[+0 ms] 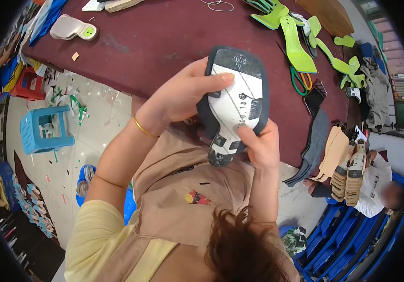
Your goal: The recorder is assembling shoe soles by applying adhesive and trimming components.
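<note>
Between my two hands is a shoe insole point(231, 94), its white and black underside turned up and a dark grey lining sticking out around its edge. It is held above the near edge of the dark red table point(131, 51), over my lap. My left hand point(188, 87) grips the insole's left side, with the thumb flat on the white face and the fingers hidden behind. My right hand point(262, 144) pinches the lower right edge near the narrow heel part, its thumb on top.
Lime-green insoles point(297, 44), scissors point(300, 82) and a phone point(315, 97) lie at the table's right. Grey lining pieces point(312, 141) and beige pieces point(334, 149) hang at its right edge. Left stands a blue stool point(47, 129). Another person point(376, 188) is at the right.
</note>
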